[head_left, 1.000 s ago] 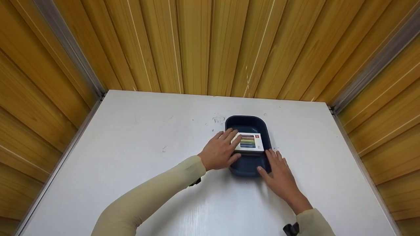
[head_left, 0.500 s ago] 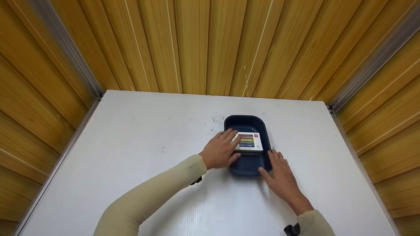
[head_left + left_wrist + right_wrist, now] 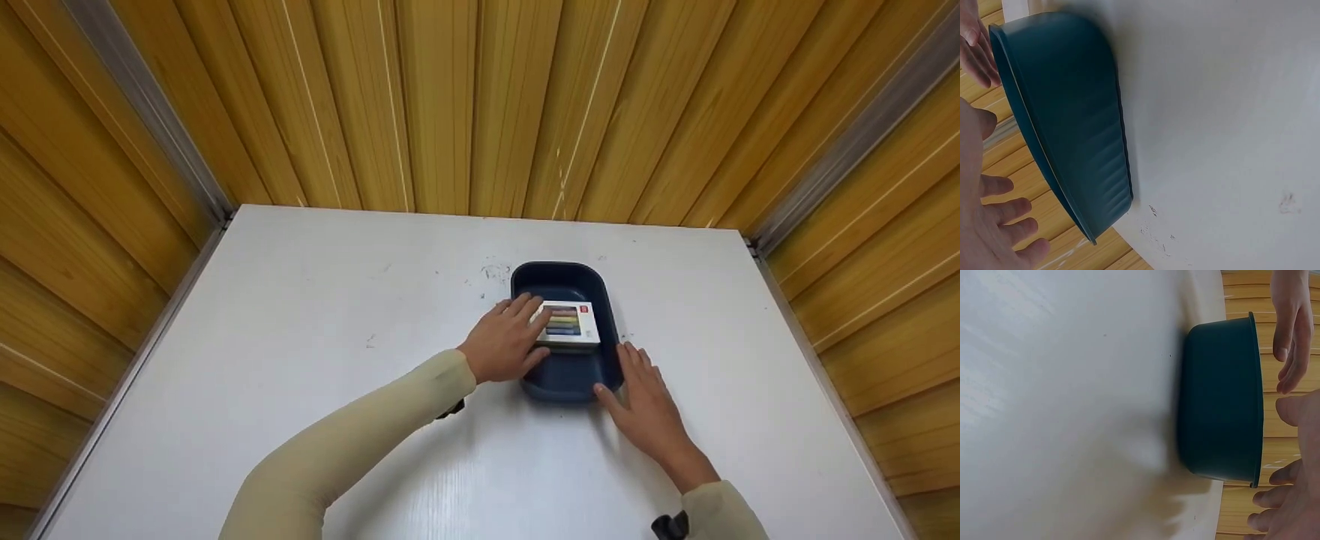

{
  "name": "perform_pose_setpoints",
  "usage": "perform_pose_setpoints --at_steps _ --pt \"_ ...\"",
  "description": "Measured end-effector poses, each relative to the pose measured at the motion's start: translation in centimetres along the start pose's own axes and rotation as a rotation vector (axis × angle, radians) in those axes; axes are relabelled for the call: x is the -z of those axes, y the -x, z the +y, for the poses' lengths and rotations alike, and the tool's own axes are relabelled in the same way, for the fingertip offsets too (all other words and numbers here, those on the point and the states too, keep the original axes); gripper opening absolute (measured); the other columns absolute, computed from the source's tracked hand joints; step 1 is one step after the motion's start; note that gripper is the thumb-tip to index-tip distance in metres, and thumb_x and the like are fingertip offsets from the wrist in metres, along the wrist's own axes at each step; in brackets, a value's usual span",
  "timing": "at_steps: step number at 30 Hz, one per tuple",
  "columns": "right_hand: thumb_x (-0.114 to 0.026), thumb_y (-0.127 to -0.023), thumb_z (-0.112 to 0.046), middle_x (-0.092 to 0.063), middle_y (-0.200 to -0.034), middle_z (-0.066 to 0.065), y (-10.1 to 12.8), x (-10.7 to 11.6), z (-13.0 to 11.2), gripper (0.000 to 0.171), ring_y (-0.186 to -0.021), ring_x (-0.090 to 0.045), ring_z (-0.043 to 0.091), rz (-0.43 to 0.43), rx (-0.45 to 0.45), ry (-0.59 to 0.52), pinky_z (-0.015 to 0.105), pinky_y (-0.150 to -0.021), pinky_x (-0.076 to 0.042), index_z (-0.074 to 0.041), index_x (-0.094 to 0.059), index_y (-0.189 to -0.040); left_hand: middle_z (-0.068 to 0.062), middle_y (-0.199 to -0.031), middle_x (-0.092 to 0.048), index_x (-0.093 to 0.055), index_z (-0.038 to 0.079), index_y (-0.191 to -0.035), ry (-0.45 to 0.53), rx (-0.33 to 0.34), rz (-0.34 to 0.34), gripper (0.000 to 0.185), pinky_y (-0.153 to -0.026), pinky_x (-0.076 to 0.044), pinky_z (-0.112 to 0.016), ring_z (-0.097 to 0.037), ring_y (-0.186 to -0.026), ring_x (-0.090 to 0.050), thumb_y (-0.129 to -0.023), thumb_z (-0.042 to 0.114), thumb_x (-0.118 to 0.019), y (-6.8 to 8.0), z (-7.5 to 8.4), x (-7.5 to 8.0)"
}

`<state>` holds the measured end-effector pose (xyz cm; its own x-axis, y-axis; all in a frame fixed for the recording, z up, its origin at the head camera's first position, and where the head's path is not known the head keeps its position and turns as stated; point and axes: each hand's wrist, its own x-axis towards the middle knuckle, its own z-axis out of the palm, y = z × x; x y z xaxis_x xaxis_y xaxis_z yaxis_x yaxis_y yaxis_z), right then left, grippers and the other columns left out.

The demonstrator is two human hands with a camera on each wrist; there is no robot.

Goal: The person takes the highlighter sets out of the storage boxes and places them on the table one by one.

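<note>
We see the white box (image 3: 571,324) lying in the dark blue tray (image 3: 607,304) at mid-tabletop (image 3: 300,337), its long axis left-right, our left hand (image 3: 504,341) nearer with spread fingers on its left end, our right hand (image 3: 649,405) flat, fingers loosely spread, at the tray's near-right corner

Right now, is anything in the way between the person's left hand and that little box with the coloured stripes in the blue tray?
Nothing visible. The left hand reaches over the near-left rim of the blue tray, fingertips already at the box. The right hand rests outside the tray's right corner.
</note>
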<state>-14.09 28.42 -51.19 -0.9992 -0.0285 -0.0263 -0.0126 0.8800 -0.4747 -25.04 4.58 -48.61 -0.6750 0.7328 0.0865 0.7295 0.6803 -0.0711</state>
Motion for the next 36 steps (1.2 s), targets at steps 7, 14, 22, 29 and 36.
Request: perform_pose_setpoints --at_steps 7,14,22,29,36 --pt "-0.052 -0.096 -0.049 -0.017 -0.16 0.022 0.0 -0.3 0.0 0.082 -0.148 -0.011 0.043 0.019 0.004 -0.007 0.058 -0.118 -0.011 -0.003 -0.017 -0.154 -0.009 -0.155 -0.035 -0.028 0.015 -0.152 -0.008 0.012 -0.021 0.065 -0.116 -0.032 -0.041 -0.025 -0.145 -0.033 -0.1 0.054 -0.033 -0.3 -0.2 -0.4" --pt "-0.049 -0.096 -0.053 -0.016 -0.16 0.022 0.0 -0.4 0.1 0.083 -0.148 -0.011 0.043 0.016 0.002 -0.001 0.058 -0.118 -0.011 -0.003 -0.015 -0.154 -0.01 -0.153 -0.038 -0.031 0.013 -0.151 -0.001 0.008 -0.006 0.065 -0.116 -0.033 -0.042 -0.026 -0.143 -0.035 -0.099 0.052 -0.039 -0.6 -0.1 -0.8" --pt "-0.046 -0.095 -0.057 -0.015 -0.16 0.022 -0.1 -0.4 0.1 0.086 -0.148 -0.009 0.042 0.002 -0.002 0.003 0.057 -0.119 -0.01 -0.004 -0.013 -0.154 -0.009 -0.152 -0.038 -0.03 0.013 -0.151 -0.015 0.002 -0.027 0.064 -0.115 -0.033 -0.041 -0.025 -0.142 -0.035 -0.1 0.051 -0.038 -0.9 -0.2 -0.8" --pt "-0.05 -0.096 -0.05 -0.013 -0.161 0.021 -0.2 -0.3 0.2 0.084 -0.148 -0.008 0.042 -0.019 -0.017 0.0 0.058 -0.119 -0.011 -0.005 -0.01 -0.155 -0.009 -0.151 -0.039 -0.031 0.015 -0.15 -0.028 0.005 -0.032 0.064 -0.114 -0.035 -0.039 -0.024 -0.141 -0.036 -0.099 0.054 -0.036 -1.2 -0.7 -0.9" --pt "-0.049 -0.096 -0.052 -0.013 -0.161 0.021 -0.3 -0.3 0.3 0.086 -0.148 -0.008 0.043 -0.03 -0.023 0.0 0.058 -0.119 -0.011 -0.004 -0.009 -0.155 -0.009 -0.15 -0.04 -0.033 0.014 -0.149 -0.012 -0.003 -0.033 0.063 -0.114 -0.036 -0.04 -0.025 -0.14 -0.037 -0.099 0.053 -0.038 -1.5 -0.8 -1.2"
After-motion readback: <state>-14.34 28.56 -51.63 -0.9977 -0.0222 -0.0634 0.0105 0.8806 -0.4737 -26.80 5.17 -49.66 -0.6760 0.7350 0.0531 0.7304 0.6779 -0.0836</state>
